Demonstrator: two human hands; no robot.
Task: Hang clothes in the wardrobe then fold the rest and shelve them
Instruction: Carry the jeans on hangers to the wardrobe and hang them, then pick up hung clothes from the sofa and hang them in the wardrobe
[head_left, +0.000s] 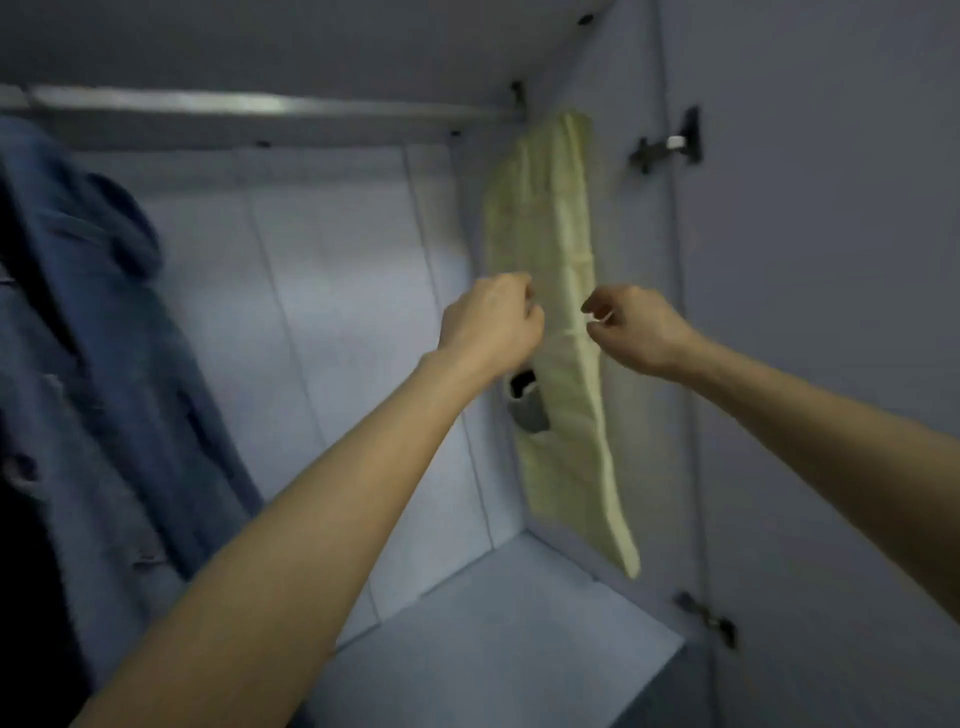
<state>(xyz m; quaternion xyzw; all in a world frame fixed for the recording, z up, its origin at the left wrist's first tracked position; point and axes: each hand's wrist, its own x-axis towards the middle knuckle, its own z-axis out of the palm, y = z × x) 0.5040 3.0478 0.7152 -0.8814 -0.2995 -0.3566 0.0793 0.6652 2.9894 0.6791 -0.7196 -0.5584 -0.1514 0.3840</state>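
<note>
A pale yellow garment (563, 223) hangs from the right end of the metal rail (249, 104) inside the wardrobe, seen edge-on against the right wall. My left hand (491, 325) is curled at the garment's left edge at mid height. My right hand (631, 325) pinches its right edge with fingertips at the same height. A small grey and black patch (527, 405) shows on the garment just below my left hand. A blue denim shirt (93, 338) hangs at the far left of the rail.
The wardrobe's white back wall (332, 322) and floor shelf (493, 623) lie between the two garments. The open door (831, 312) stands on the right, with dark hinges at top (667, 145) and bottom (709, 618).
</note>
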